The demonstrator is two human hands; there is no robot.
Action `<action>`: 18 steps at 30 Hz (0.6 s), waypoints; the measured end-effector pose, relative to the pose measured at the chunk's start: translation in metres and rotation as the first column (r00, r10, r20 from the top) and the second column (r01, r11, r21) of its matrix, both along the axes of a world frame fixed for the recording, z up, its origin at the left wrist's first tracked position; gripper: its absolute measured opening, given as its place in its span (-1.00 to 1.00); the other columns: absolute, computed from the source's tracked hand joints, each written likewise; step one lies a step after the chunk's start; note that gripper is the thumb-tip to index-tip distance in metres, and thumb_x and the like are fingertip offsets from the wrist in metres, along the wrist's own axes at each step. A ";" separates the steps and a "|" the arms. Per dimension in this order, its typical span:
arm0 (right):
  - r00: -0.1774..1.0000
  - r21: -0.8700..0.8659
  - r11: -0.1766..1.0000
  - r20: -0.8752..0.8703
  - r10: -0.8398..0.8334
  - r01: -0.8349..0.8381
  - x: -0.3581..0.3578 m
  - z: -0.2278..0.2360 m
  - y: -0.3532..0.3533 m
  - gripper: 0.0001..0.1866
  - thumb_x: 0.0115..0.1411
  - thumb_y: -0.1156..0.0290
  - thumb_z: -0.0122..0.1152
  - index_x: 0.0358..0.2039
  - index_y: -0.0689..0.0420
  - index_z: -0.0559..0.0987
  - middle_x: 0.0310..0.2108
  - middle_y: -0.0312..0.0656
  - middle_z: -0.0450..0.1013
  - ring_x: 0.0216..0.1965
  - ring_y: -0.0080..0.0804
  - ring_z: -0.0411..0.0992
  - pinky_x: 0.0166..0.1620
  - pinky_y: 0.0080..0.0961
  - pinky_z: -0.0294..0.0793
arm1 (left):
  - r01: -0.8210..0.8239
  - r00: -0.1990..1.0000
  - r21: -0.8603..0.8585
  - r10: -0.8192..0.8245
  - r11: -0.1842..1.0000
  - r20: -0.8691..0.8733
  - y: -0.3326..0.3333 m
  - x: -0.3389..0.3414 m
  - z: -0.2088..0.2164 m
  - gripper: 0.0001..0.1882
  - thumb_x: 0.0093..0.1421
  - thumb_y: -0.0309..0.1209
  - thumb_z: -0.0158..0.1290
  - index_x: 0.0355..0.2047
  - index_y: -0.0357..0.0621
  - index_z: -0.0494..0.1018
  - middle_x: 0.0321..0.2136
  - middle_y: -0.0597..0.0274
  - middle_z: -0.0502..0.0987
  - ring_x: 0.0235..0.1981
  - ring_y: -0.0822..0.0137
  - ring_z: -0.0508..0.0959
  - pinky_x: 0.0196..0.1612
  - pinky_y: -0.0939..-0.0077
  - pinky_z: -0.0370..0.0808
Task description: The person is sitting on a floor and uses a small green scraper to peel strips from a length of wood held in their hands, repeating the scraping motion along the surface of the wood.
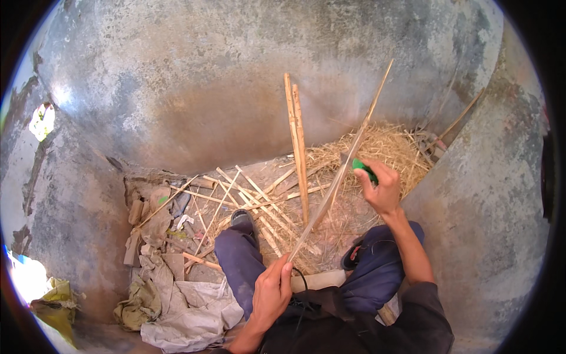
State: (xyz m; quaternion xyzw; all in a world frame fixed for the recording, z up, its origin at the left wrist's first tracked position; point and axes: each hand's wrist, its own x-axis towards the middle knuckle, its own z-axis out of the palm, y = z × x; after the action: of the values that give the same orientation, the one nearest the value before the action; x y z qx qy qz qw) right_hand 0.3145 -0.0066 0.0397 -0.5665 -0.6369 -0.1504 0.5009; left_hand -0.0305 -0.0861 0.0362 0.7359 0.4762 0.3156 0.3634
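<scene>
No lettering or numbers can be read.

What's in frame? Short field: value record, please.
left hand: closed on near end of long, thin, pale wooden strip
right hand: gripping small green object beside strip; kind unclear
ahead: two long tan wooden sticks, near-upright
floor: loose pale wooden sticks; golden straw-like pile to their right
lower left: crumpled off-white cloth
</scene>
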 end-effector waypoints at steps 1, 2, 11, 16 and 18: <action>1.000 -0.045 0.999 -0.001 -0.010 0.010 0.010 -0.001 0.005 -0.67 0.42 0.13 0.43 -0.11 0.17 0.79 -0.37 -0.18 0.71 -0.51 -0.35 0.63 -0.48 -0.40 0.53 | 0.006 1.000 0.012 -0.006 1.000 0.000 -0.003 -0.003 -0.004 -0.66 0.61 -0.37 0.02 0.20 -0.36 0.58 -0.14 -0.29 0.69 -0.19 -0.22 0.72 -0.11 0.10 0.62; 1.000 -0.090 0.996 -0.002 -0.020 0.020 0.020 -0.002 0.009 -0.67 0.43 0.12 0.41 -0.10 0.16 0.79 -0.37 -0.18 0.72 -0.50 -0.37 0.64 -0.47 -0.40 0.54 | 0.000 1.000 0.016 0.000 1.000 0.008 -0.003 -0.005 -0.005 -0.66 0.61 -0.37 0.02 0.19 -0.37 0.58 -0.14 -0.29 0.69 -0.19 -0.22 0.72 -0.11 0.10 0.62; 0.999 -0.108 0.994 0.038 0.003 0.001 0.031 0.005 0.032 -0.66 0.43 0.13 0.41 -0.11 0.19 0.78 -0.31 -0.06 0.73 -0.40 -0.16 0.70 -0.33 -0.32 0.64 | -0.016 1.000 -0.051 0.017 0.999 0.025 -0.003 -0.013 -0.012 -0.66 0.62 -0.35 0.01 0.16 -0.36 0.60 -0.19 -0.27 0.69 -0.21 -0.22 0.72 -0.10 0.09 0.60; 1.000 -0.089 0.996 -0.005 0.015 -0.015 0.011 0.003 0.024 -0.68 0.42 0.16 0.43 -0.11 0.19 0.77 -0.27 -0.06 0.74 -0.39 -0.18 0.70 -0.34 -0.34 0.63 | -0.004 0.994 -0.177 -0.015 0.984 -0.107 0.012 -0.034 0.000 -0.65 0.61 -0.29 0.00 0.13 -0.33 0.59 -0.21 -0.25 0.69 -0.23 -0.22 0.70 -0.10 0.06 0.59; 0.998 -0.053 0.997 -0.037 0.046 -0.048 -0.001 0.008 0.014 -0.70 0.41 0.18 0.44 -0.11 0.19 0.76 -0.28 -0.07 0.72 -0.40 -0.19 0.69 -0.36 -0.35 0.61 | 0.020 0.993 -0.147 -0.037 0.989 -0.112 0.023 -0.050 -0.008 -0.63 0.60 -0.26 0.01 0.12 -0.33 0.59 -0.24 -0.24 0.68 -0.25 -0.22 0.70 -0.09 0.03 0.59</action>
State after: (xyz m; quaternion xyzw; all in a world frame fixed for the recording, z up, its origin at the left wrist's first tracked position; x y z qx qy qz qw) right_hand 0.3138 0.0075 0.0481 -0.5672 -0.6446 -0.1112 0.5003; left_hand -0.0803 -0.0632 0.0284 0.7311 0.5074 0.2319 0.3927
